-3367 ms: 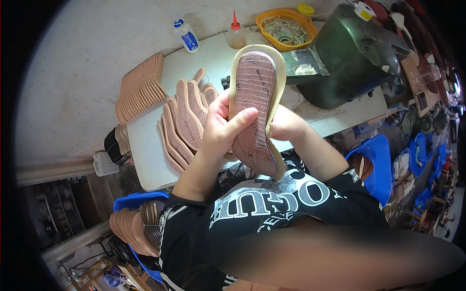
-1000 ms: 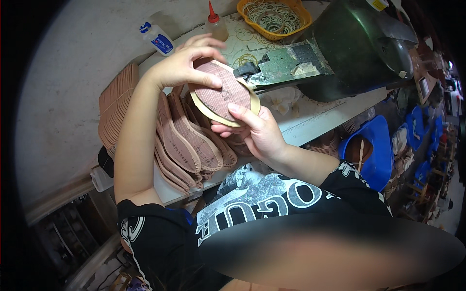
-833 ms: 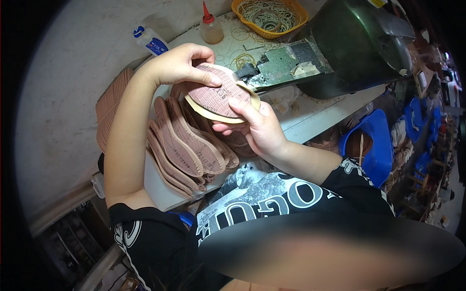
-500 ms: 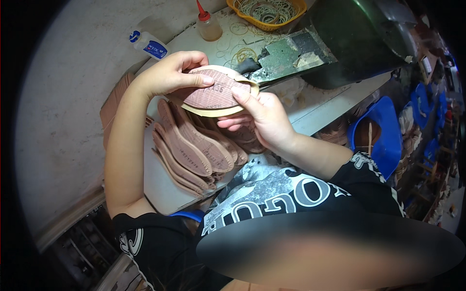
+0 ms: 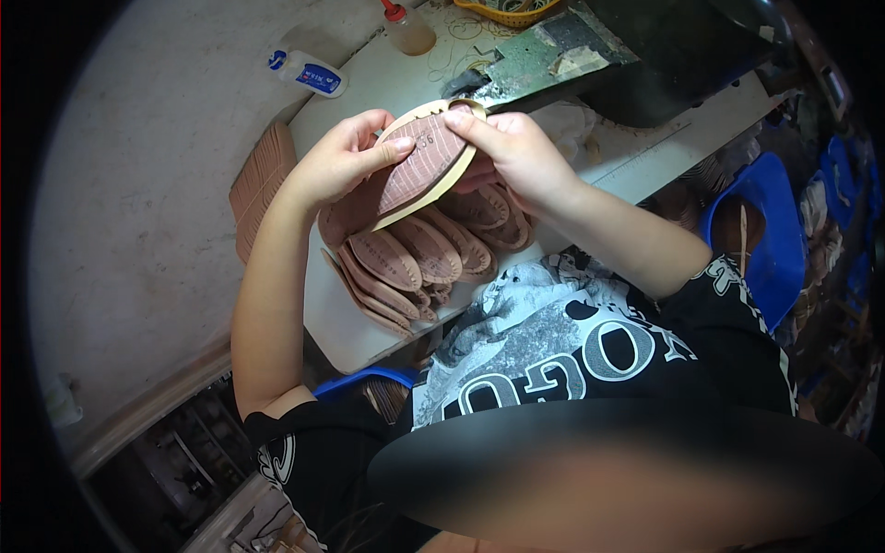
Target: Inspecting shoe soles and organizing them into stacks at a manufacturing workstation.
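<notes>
A reddish-brown shoe insole (image 5: 410,173) with pale lines is held up over the table, a cream strip (image 5: 442,189) along its edge. It slants up to the right. My left hand (image 5: 348,158) grips its left side, with the thumb on top. My right hand (image 5: 527,158) pinches the upper right end, its thumb pressing near where the cream strip folds over; the fingers beneath are partly hidden. Right below, several finished-looking insoles (image 5: 433,253) with notched edges lie in overlapping piles on the white table (image 5: 346,346).
A bundle of insoles (image 5: 261,189) leans by the wall. Behind are a white-and-blue bottle (image 5: 309,74), a red-capped bottle (image 5: 410,32), a yellow basket (image 5: 516,14) and a worn green metal plate (image 5: 553,55). Blue plastic seating or a bin (image 5: 770,240) stands at right.
The insole has turned to a steeper slant, its right end higher. Both hands keep their hold on it. The whole view has shifted, so table and piles sit differently in the picture.
</notes>
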`<action>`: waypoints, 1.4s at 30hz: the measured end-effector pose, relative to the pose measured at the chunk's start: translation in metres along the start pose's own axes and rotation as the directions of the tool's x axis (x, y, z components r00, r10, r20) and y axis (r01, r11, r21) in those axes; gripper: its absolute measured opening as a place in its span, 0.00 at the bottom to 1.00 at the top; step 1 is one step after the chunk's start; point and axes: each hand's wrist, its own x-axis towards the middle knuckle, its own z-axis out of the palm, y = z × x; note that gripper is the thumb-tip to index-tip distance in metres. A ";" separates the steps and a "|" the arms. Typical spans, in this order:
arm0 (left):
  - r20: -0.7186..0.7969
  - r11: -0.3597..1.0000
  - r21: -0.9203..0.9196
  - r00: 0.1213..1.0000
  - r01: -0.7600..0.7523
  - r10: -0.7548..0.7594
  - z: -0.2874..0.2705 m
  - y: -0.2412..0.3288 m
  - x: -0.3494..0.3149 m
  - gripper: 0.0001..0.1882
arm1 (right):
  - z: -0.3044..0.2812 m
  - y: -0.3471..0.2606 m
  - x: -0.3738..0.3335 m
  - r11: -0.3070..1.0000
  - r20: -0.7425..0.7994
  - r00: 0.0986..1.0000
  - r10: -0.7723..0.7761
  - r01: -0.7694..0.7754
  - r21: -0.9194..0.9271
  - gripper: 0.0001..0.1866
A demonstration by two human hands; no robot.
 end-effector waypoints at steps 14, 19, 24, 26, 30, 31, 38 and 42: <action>-0.111 0.997 0.065 0.993 -0.036 0.043 0.007 -0.002 -0.013 0.14 | 0.001 0.000 0.005 0.997 0.087 0.994 -0.064 0.068 -0.036 0.17; -0.188 0.988 0.108 0.978 0.107 -0.085 0.011 0.006 -0.017 0.18 | -0.003 0.000 0.011 0.996 0.125 0.990 -0.067 0.074 -0.051 0.17; -0.185 0.981 -0.006 0.963 0.196 -0.193 0.032 0.005 -0.014 0.21 | -0.012 -0.005 0.009 0.993 0.095 0.992 -0.086 0.093 -0.071 0.19; -0.194 0.973 -0.094 0.954 0.212 -0.227 0.048 0.011 -0.014 0.20 | -0.017 -0.009 0.009 0.987 0.092 0.993 -0.076 0.088 -0.134 0.20; -0.224 0.952 -0.238 0.943 0.192 -0.246 0.065 0.009 -0.014 0.23 | -0.026 -0.011 0.008 0.968 0.149 0.987 -0.053 0.087 -0.236 0.19; -0.243 0.951 -0.236 0.935 0.201 -0.258 0.067 0.009 -0.014 0.24 | -0.025 -0.010 0.003 0.967 0.151 0.987 -0.049 0.085 -0.240 0.19; -0.225 0.946 -0.234 0.934 0.226 -0.279 0.073 0.026 -0.018 0.28 | -0.036 0.008 -0.040 0.966 0.239 0.969 0.060 0.004 -0.259 0.17; -0.231 0.963 -0.179 0.943 0.202 -0.241 0.054 0.015 -0.014 0.22 | -0.032 0.008 -0.022 0.976 0.289 0.955 0.063 0.002 -0.217 0.18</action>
